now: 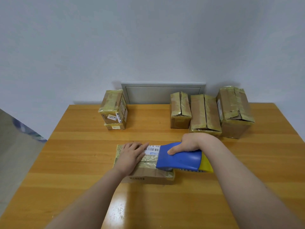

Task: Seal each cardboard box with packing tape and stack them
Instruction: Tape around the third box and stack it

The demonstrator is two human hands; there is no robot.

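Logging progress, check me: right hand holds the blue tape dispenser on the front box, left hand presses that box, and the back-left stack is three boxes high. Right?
Not quite: the head view shows the back-left stack two boxes high, not three. The rest holds: right hand grips the blue tape dispenser on the front box, left hand flat on it.

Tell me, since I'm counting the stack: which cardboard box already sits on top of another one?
The back-left box with white labels, resting on a flatter box. Every other box stands directly on the table.
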